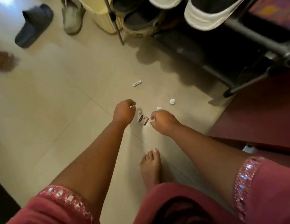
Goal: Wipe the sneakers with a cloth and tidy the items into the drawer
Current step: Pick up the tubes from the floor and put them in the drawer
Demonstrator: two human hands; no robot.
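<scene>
My sleeves [262,188] are dark pink with a shiny sequin border. The floor [60,110] is beige tile. In the upper left of the frame a slipper [34,25] is dark blue; at the upper right the sneakers [210,12] are white and black. The small packet [142,119] at the centre is white with red and black print
</scene>
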